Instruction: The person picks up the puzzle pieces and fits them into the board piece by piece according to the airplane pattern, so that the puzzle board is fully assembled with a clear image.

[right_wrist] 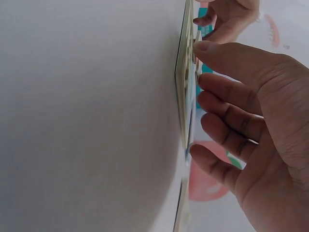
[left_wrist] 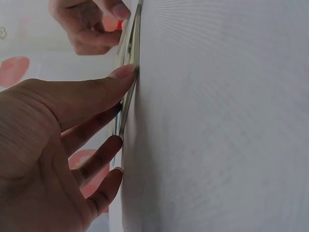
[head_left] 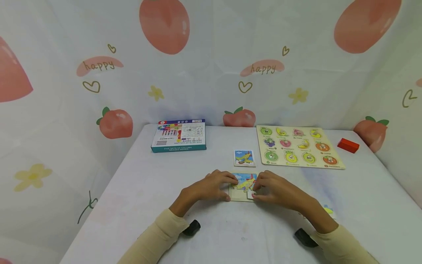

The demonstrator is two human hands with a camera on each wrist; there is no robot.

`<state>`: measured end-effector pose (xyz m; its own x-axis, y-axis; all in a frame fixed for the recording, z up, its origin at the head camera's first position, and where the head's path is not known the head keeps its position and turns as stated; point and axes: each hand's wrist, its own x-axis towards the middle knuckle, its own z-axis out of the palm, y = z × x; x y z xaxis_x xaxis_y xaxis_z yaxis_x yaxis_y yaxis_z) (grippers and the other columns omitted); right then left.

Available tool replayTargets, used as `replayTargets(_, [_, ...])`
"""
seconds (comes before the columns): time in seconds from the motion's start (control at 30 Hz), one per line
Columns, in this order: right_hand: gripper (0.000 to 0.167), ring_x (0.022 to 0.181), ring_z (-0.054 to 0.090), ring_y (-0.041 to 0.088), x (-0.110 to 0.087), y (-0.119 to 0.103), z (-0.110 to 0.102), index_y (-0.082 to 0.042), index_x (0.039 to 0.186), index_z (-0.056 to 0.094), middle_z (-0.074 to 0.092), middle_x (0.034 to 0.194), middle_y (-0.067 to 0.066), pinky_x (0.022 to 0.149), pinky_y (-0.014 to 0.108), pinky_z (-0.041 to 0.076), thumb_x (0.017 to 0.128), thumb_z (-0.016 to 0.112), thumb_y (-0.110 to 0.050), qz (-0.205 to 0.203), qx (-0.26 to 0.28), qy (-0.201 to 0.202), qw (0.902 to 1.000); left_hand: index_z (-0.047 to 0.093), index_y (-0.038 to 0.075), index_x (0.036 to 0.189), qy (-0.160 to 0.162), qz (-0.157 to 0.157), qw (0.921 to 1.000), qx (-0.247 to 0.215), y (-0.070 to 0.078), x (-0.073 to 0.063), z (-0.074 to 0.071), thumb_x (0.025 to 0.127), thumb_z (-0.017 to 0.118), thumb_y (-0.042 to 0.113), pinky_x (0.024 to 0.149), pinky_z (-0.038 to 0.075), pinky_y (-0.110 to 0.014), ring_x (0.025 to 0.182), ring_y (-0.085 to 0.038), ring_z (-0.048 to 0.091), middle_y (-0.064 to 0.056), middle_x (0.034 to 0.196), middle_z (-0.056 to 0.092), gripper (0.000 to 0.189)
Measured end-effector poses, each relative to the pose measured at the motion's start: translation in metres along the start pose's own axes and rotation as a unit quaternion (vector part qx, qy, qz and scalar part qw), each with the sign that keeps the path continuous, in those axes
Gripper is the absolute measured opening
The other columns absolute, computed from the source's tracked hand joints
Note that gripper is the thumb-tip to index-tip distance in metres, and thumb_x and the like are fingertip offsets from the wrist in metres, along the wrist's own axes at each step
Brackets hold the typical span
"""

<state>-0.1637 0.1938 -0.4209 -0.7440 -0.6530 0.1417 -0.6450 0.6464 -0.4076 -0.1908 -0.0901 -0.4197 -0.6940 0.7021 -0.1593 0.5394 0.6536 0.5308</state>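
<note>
A small jigsaw puzzle board (head_left: pixel 238 195) lies on the table, its upper part showing a yellow airplane on blue sky and its lower left bare. My left hand (head_left: pixel 215 186) holds the board at its left side, thumb at the near left corner and fingertips over the picture. In the left wrist view the thumb meets the board's edge. Between thumb and fingers, my right hand (head_left: pixel 271 189) pinches a puzzle piece (head_left: pixel 250 194) with a pale edge, at the board's lower right. The right fingers hide part of the piece and the picture.
Behind the board lies an airplane picture card (head_left: pixel 244 158). A wooden fruit puzzle (head_left: pixel 290 166) is at the back right, with a red block (head_left: pixel 348 145) beyond it. A teal-edged box (head_left: pixel 179 137) sits back left. Another piece (head_left: pixel 328 210) lies partly behind the right forearm.
</note>
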Motion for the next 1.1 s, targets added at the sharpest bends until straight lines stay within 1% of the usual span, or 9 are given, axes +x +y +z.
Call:
replayTargets(0.17, [0.014, 0.098, 0.057, 0.01, 0.011, -0.006, 0.002, -0.022, 0.097, 0.078, 0.065, 0.102, -0.012, 0.088, 0.034, 0.054, 0.092, 0.085, -0.033, -0.002, -0.007, -0.002, 1.0, 0.066, 0.018, 0.146, -0.002, 0.001, 1.0, 0.001, 0.0, 0.0, 0.0, 0.093, 0.084, 0.021, 0.112, 0.04, -0.049, 0.138, -0.026, 0.048, 0.002, 0.155, 0.057, 0.056])
replayTargets(0.3, [0.012, 0.097, 0.057, 0.009, 0.018, -0.009, 0.006, -0.022, 0.096, 0.079, 0.064, 0.098, -0.013, 0.088, 0.034, 0.054, 0.092, 0.084, -0.032, -0.008, -0.012, 0.002, 0.9999, 0.066, 0.017, 0.146, -0.001, -0.001, 1.0, -0.003, 0.0, 0.0, 0.0, 0.093, 0.083, 0.02, 0.112, 0.04, -0.049, 0.138, -0.026, 0.048, 0.002, 0.156, 0.056, 0.056])
replayTargets(0.4, [0.012, 0.095, 0.057, 0.008, 0.023, -0.011, 0.008, -0.02, 0.096, 0.079, 0.063, 0.095, -0.013, 0.087, 0.032, 0.054, 0.092, 0.084, -0.03, -0.01, -0.004, 0.002, 0.9999, 0.066, 0.017, 0.146, 0.001, 0.002, 1.0, -0.004, -0.001, 0.0, 0.0, 0.093, 0.084, 0.02, 0.111, 0.04, -0.049, 0.137, -0.026, 0.048, 0.001, 0.155, 0.057, 0.056])
replayTargets(0.57, [0.01, 0.095, 0.058, 0.007, 0.029, -0.012, 0.012, -0.019, 0.097, 0.08, 0.065, 0.094, -0.013, 0.087, 0.032, 0.054, 0.092, 0.084, -0.027, -0.022, 0.009, -0.001, 0.9997, 0.066, 0.016, 0.146, 0.002, 0.005, 0.9999, -0.01, 0.0, -0.001, 0.0, 0.093, 0.084, 0.02, 0.11, 0.041, -0.048, 0.137, -0.026, 0.049, 0.0, 0.154, 0.058, 0.056])
replayTargets(0.8, [0.011, 0.097, 0.059, 0.008, 0.034, -0.015, 0.016, -0.017, 0.098, 0.081, 0.066, 0.096, -0.012, 0.089, 0.033, 0.054, 0.091, 0.084, -0.025, -0.009, 0.015, -0.02, 0.9996, 0.067, 0.015, 0.145, 0.005, 0.008, 0.9997, -0.024, -0.001, -0.001, -0.001, 0.092, 0.084, 0.019, 0.11, 0.041, -0.048, 0.137, -0.026, 0.049, -0.001, 0.153, 0.059, 0.056])
replayTargets(1.1, [0.013, 0.099, 0.058, 0.01, 0.035, -0.02, 0.017, -0.017, 0.1, 0.081, 0.066, 0.1, -0.011, 0.09, 0.035, 0.054, 0.092, 0.083, -0.027, 0.0, 0.011, -0.028, 0.9995, 0.067, 0.013, 0.144, 0.008, 0.013, 0.9992, -0.036, -0.003, -0.001, 0.0, 0.091, 0.085, 0.017, 0.11, 0.04, -0.049, 0.137, -0.027, 0.048, -0.003, 0.152, 0.058, 0.056])
